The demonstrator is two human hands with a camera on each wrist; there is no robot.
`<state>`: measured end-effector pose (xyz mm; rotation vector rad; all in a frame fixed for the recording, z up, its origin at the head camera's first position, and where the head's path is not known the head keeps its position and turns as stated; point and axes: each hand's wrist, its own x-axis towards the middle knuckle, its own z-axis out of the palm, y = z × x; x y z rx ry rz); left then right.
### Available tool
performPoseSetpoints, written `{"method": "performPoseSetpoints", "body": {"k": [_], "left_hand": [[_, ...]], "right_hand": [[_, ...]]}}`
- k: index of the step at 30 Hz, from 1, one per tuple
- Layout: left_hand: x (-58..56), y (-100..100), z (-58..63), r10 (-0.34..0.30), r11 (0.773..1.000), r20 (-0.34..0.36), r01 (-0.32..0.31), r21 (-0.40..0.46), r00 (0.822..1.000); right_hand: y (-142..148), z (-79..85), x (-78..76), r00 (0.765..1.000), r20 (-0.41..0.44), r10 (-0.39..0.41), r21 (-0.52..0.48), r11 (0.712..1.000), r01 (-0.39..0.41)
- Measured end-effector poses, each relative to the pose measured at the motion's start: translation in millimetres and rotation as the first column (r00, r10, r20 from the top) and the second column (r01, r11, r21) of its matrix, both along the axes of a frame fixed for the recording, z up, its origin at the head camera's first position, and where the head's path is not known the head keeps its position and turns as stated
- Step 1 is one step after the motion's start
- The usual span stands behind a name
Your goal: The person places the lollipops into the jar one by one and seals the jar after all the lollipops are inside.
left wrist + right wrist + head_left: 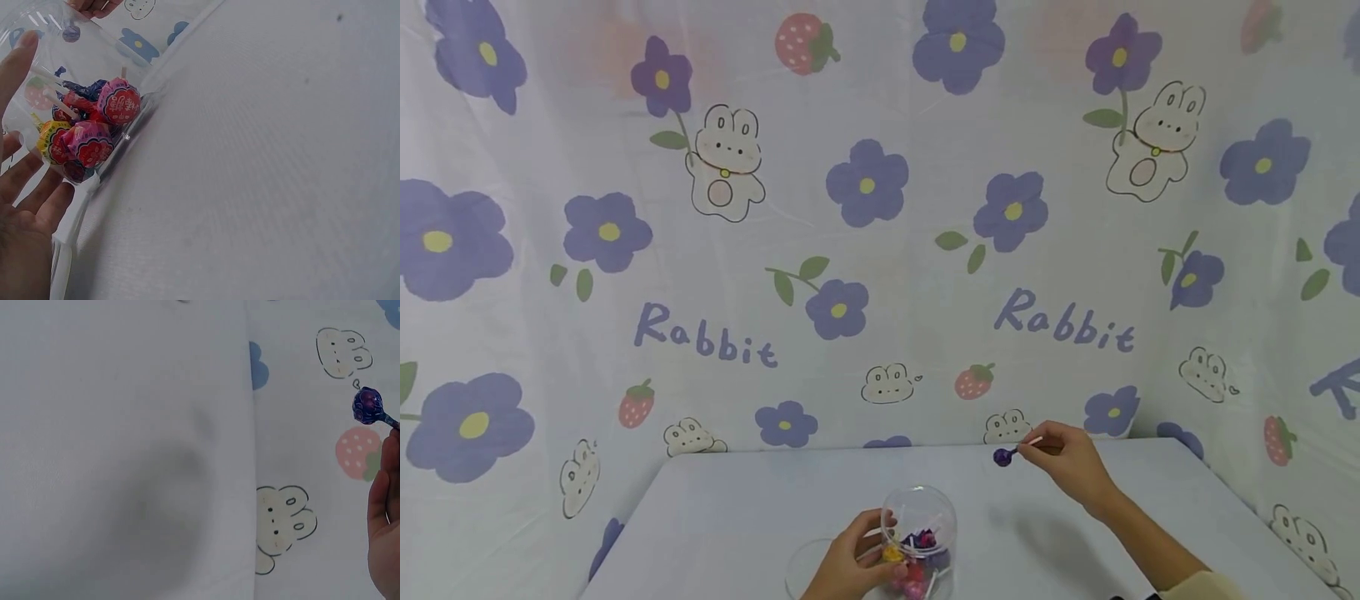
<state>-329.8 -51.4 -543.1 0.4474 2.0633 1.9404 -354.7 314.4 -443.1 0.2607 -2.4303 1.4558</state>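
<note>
My left hand [848, 560] grips a clear plastic jar [951, 527] from its left side, thumb in front and fingers around it. The jar stands on the table with its round mouth uncovered. Inside lie several wrapped lollipops [90, 144] in pink, red, yellow and dark blue, their white sticks pointing various ways. Up and to the right of the jar, my right hand [1075, 468] pinches a purple-wrapped lollipop [1002, 457] by its stick, above the table. The candy end points left, as the right wrist view also shows.
A clear round lid-like disc [799, 567] lies on the white table [760, 492] to the left, partly behind my left hand. A hanging cloth [917, 283] printed with flowers, rabbits and strawberries surrounds the table at the back and sides.
</note>
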Motion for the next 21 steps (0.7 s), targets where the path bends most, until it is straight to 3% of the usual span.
{"method": "performPoseSetpoints", "body": {"k": [9, 13, 21], "left_hand": [[0.4, 0, 0.5, 0.019, 0.999, -0.004, -0.019, -0.039, 1.000], [0.7, 1, 1.2, 0.015, 0.999, -0.014, -0.015, -0.029, 1.000], [1.4, 4, 0.6, 0.035, 0.999, -0.010, -0.036, -0.039, 0.999]], "right_hand": [[-37, 12.8, 10.9, 0.986, 0.003, 0.166, -0.105, 0.981, -0.164], [-54, 15.9, 16.2, 0.968, 0.005, 0.251, -0.107, 0.963, -0.249], [-84, 12.3, 17.5, 0.943, 0.009, 0.332, -0.062, 0.942, -0.331]]}}
